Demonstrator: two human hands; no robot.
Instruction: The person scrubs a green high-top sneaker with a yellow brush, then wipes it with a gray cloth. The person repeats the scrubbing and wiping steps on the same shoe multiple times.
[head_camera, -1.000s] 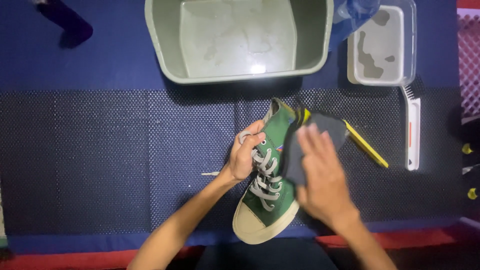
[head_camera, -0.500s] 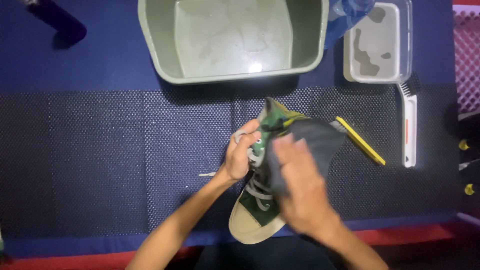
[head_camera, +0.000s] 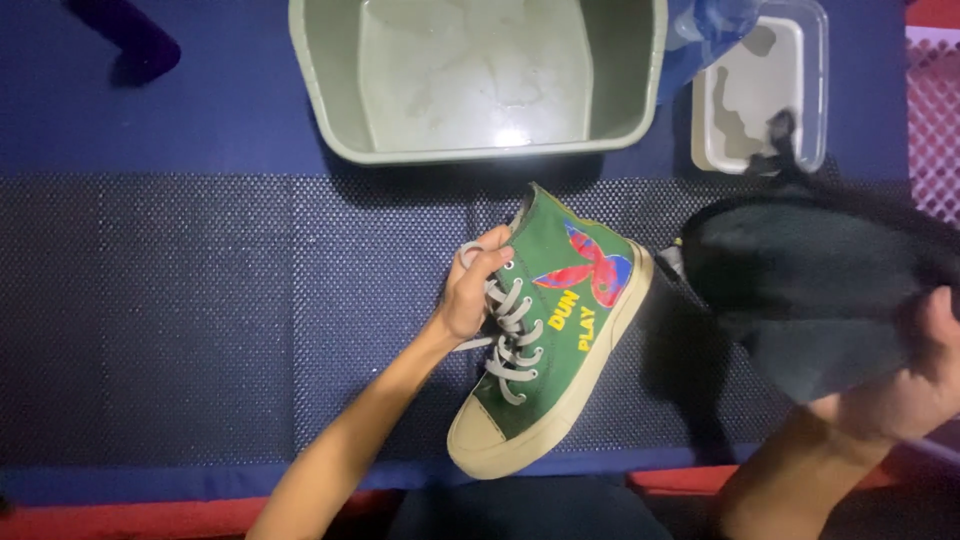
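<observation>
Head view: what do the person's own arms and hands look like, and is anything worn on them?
Both forearms are bare up to the bottom edge of the picture, with no sleeves showing. The left hand has no glove, ring, watch or band that shows. The right hand looks ungloved too, though it is blurred and partly out of view.

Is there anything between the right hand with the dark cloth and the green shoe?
Nothing visible. The right hand holds the dark cloth beside the green shoe, with only bare dotted mat between them. The left hand grips the shoe's far, laced side.
</observation>
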